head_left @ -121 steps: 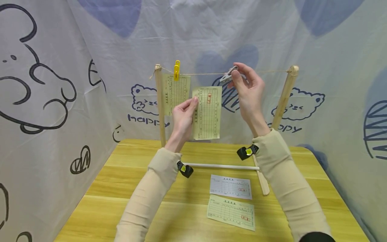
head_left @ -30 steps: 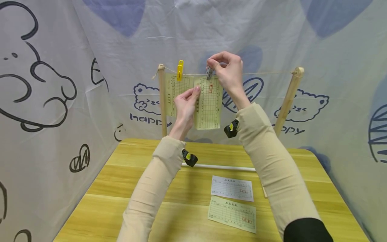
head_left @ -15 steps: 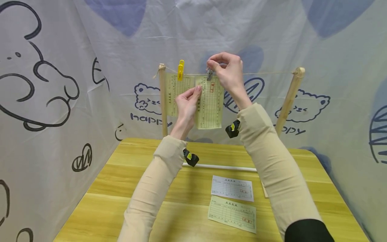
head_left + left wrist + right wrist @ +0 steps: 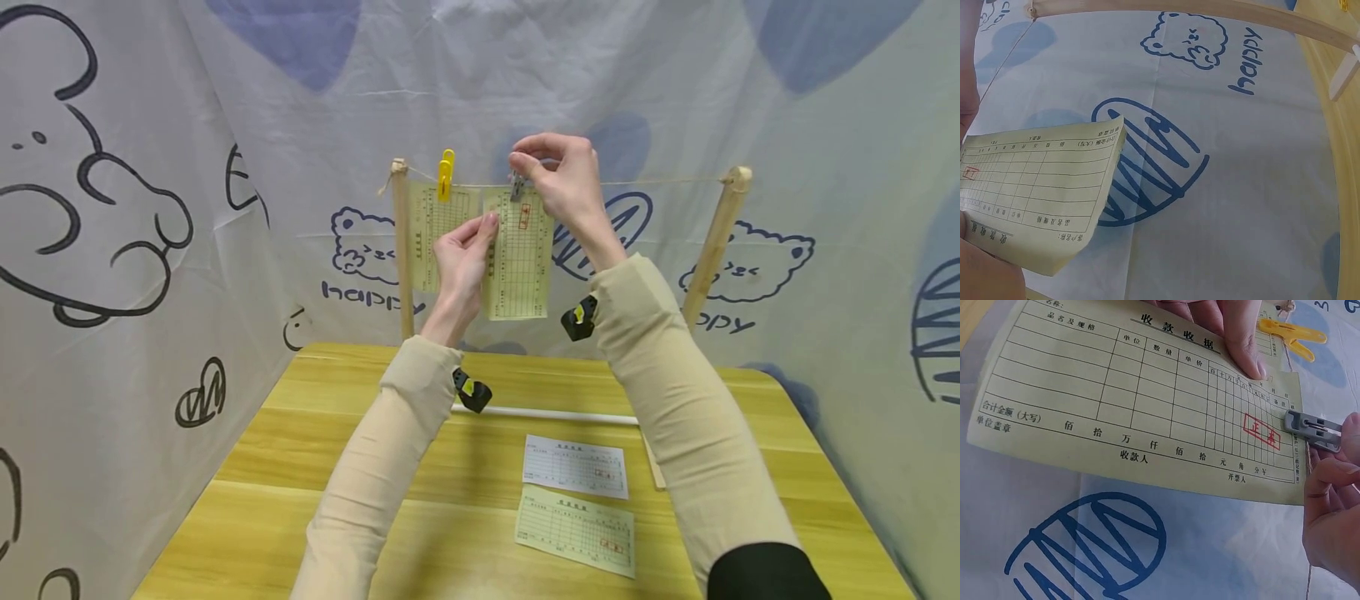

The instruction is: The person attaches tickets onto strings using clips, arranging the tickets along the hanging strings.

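Left hand (image 4: 462, 254) pinches the yellow slip (image 4: 519, 271) by its left edge, below the cord (image 4: 645, 182); right hand (image 4: 567, 182) grips the grey clip (image 4: 1313, 430) at the slip's top. Advised: steady the slip square, releasing only once cord and slip are clamped.

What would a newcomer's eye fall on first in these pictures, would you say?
Probably the bright yellow clip on the string, near the left wooden post, where a printed slip hangs. Just right of it, the left hand holds a second slip while the right hand pinches a gray clip at its top edge. A large black-outlined cartoon at far left also stands out.
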{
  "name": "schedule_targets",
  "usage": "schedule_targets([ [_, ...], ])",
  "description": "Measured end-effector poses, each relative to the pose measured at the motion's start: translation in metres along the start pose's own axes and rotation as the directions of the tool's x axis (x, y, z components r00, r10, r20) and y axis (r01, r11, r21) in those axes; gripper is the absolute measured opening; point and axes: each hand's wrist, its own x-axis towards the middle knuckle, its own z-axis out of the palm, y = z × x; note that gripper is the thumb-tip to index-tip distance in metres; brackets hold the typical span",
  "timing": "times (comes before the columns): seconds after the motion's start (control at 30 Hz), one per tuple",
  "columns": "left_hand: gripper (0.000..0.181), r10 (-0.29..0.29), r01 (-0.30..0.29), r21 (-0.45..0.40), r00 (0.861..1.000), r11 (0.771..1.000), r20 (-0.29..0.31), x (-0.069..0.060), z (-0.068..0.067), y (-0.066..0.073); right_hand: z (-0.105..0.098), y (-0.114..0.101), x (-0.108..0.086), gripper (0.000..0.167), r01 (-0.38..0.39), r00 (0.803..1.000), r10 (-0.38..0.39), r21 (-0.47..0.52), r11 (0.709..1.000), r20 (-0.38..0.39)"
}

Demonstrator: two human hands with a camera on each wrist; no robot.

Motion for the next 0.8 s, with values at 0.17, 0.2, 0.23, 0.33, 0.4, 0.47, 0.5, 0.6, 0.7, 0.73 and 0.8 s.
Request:
schedule_targets([
  [0.17, 0.028, 0.004, -0.004, 0.004, 1.000, 1.000, -0.001, -0.0005, 0.0002, 0.0002, -0.0002, 0.0000, -0.0001, 0.024, -0.007, 1.000, 0.007, 0.001, 1.000, 0.006],
  [0.2, 0.029, 0.005, -0.005, 0.003, 1.000, 1.000, -0.002, -0.0005, 0.0002, 0.0003, -0.0001, 0.0000, -0.0001, 0.024, -0.004, 1.000, 0.004, 0.004, 1.000, 0.004],
  [0.23, 0.029, 0.007, -0.007, 0.004, 1.000, 1.000, -0.002, -0.0004, 0.0002, 0.0003, 0.0000, 0.0001, -0.0002, 0.024, 0.000, 1.000, 0.000, 0.005, 1.000, 0.000],
  [0.33, 0.028, 0.007, -0.007, 0.004, 1.000, 1.000, -0.002, -0.0008, -0.0004, 0.0006, 0.0004, 0.0003, -0.0006, 0.023, 0.015, 1.000, -0.015, 0.008, 1.000, -0.009],
  [0.4, 0.028, 0.005, -0.005, 0.005, 1.000, 1.000, -0.002, -0.0014, -0.0009, 0.0007, 0.0004, 0.0004, -0.0010, 0.022, 0.017, 1.000, -0.017, 0.008, 1.000, -0.013],
  [0.47, 0.027, 0.004, -0.004, 0.004, 1.000, 1.000, -0.001, -0.0020, -0.0016, 0.0005, 0.0004, 0.0004, -0.0014, 0.022, 0.017, 1.000, -0.017, 0.007, 1.000, -0.012],
  [0.5, 0.027, 0.004, -0.004, 0.006, 1.000, 1.000, 0.000, -0.0023, -0.0019, 0.0005, 0.0003, 0.0004, -0.0015, 0.022, 0.017, 1.000, -0.017, 0.005, 1.000, -0.011],
  [0.6, 0.028, 0.009, -0.009, 0.008, 1.000, 1.000, 0.002, -0.0028, -0.0025, 0.0003, -0.0001, 0.0000, -0.0020, 0.024, 0.016, 1.000, -0.016, 0.001, 1.000, -0.003],
  [0.7, 0.028, 0.010, -0.010, 0.015, 1.000, 1.000, 0.003, -0.0032, -0.0027, 0.0004, -0.0006, -0.0007, -0.0022, 0.026, 0.010, 1.000, -0.010, -0.004, 1.000, 0.012],
  [0.73, 0.028, 0.010, -0.010, 0.015, 1.000, 1.000, 0.004, -0.0033, -0.0028, 0.0005, -0.0010, -0.0009, -0.0023, 0.026, 0.008, 1.000, -0.008, -0.006, 1.000, 0.017],
  [0.8, 0.028, 0.010, -0.010, 0.015, 1.000, 1.000, 0.004, -0.0034, -0.0030, 0.0005, -0.0016, -0.0012, -0.0026, 0.026, 0.001, 1.000, -0.001, -0.010, 1.000, 0.028],
])
